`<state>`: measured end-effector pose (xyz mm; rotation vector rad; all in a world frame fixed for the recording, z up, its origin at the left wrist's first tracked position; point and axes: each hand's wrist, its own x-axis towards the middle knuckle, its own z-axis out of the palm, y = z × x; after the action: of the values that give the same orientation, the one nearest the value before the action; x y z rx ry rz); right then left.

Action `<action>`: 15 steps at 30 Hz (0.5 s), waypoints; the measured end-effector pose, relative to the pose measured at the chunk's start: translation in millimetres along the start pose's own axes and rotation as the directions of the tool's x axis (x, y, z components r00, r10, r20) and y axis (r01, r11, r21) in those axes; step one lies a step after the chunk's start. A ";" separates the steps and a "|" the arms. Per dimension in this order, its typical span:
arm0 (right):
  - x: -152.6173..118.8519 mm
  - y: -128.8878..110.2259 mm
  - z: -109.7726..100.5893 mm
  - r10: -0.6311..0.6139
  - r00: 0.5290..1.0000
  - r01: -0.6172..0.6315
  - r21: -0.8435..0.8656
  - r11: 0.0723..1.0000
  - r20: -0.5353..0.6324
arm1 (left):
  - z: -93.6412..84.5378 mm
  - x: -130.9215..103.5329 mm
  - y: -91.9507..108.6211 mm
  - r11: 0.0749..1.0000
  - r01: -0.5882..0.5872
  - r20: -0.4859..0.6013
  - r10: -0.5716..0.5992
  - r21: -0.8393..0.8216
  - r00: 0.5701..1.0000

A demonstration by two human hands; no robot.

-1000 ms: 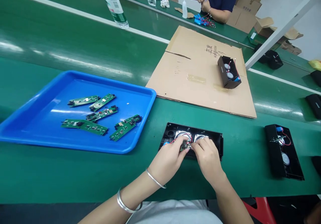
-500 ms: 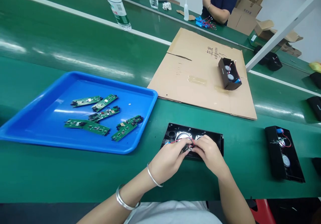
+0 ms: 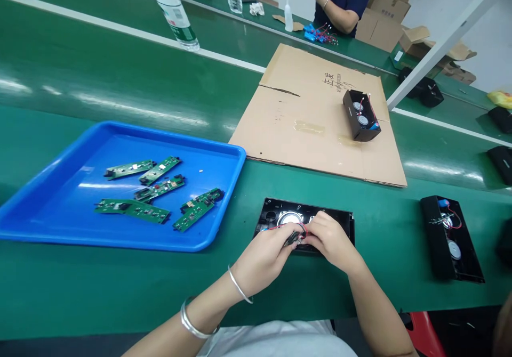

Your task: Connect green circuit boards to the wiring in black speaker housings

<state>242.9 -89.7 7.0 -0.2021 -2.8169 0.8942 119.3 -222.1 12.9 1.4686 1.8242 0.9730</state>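
Over an open black speaker case (image 3: 343,222) with a round white-rimmed speaker (image 3: 290,218) inside, both my hands meet with bent fingers. My left hand (image 3: 260,258) is closed on a narrow dark-edged circuit board (image 3: 293,238), mostly covered by its fingers. My right hand (image 3: 330,242) pinches at the ends of red and black wires (image 3: 304,230) beside the board; the fingertips hide the wire ends. To the left lies a blue tray (image 3: 200,244) with several green circuit boards (image 3: 138,211) in it.
A flat cardboard sheet (image 3: 288,128) bears another open speaker case (image 3: 362,116). At right lies an open case with wires (image 3: 452,240). Water bottles (image 3: 176,18) stand behind. A co-worker (image 3: 340,2) sits across the table near blue wired parts (image 3: 316,33). A white post (image 3: 444,42) rises at right.
The view has shifted slightly, so things sit a little further left. Both hands stay together over the speaker case, the fingers moving only slightly at the wires.
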 end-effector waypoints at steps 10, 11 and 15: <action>-0.1 1.0 -1.2 0.024 1.000 -0.022 -0.098 0.995 0.018 | -0.9 0.4 2.0 0.991 0.087 -0.008 -0.088 -0.098 0.996; -2.4 1.0 -5.4 0.053 0.999 -0.052 -0.113 0.992 0.009 | -0.9 0.3 2.6 0.989 0.100 -0.012 -0.102 -0.108 0.995; -19.0 3.6 -24.5 0.174 0.982 -0.184 -0.212 0.960 -0.068 | -1.3 -1.7 2.8 0.984 0.178 -0.044 -0.177 0.026 0.983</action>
<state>266.8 -76.6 22.2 -0.5094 -2.8814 0.6001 120.1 -223.7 15.9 1.2851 1.9696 0.8976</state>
